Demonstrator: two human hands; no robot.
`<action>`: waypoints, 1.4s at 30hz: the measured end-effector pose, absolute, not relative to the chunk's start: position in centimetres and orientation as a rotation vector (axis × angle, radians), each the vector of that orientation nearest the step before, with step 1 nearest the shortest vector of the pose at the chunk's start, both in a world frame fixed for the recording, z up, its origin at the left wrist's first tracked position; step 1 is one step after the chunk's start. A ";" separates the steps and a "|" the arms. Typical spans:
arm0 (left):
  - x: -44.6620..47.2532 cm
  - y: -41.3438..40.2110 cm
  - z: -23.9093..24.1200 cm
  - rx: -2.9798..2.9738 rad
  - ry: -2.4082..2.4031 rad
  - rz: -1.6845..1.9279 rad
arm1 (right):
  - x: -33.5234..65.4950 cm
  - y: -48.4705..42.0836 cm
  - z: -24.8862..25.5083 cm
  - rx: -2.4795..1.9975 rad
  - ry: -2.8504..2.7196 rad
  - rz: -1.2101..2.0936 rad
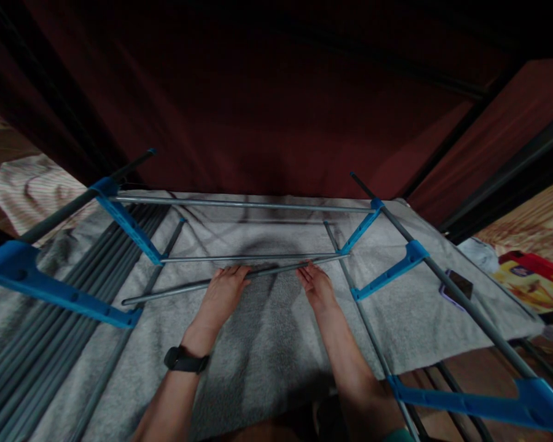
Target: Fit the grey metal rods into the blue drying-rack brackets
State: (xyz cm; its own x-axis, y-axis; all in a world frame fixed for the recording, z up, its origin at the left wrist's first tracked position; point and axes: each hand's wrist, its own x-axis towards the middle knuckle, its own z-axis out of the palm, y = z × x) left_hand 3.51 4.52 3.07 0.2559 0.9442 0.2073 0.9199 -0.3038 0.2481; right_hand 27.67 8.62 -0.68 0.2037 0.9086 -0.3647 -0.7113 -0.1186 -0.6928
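The two hands are apart, both on one loose grey rod (274,269) that runs crosswise in front of the person. The left hand (225,287) is palm down, its fingers over the rod and its thumb on the near side, closed around it left of the rod's middle. The right hand (317,285) touches the rod with its fingertips, nearer the right end; whether it grips, I cannot tell. The rod slants, its left end nearer the person and crossing the left lower rail (108,365), its right end over the right lower rail (367,328). Just beyond lies a lower crossbar (258,258), and farther off an upper crossbar (244,203) between blue brackets (128,221). A black wristband (187,360) circles the left wrist. Grey cloth (267,344) spreads beneath. Parallel rods (74,313) lie at the left; a phone (461,285) lies well to the right. Dark red fabric (276,135) hangs behind.
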 end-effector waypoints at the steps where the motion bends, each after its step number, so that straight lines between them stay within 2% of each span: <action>1: 3.5 4.6 3.1 2.421 1.814 0.495 | 27.6 8.6 -0.7 -0.952 -0.262 1.403; 42: 5.6 3.8 2.9 2.649 1.827 0.442 | 27.8 8.2 0.3 -1.029 -0.252 1.415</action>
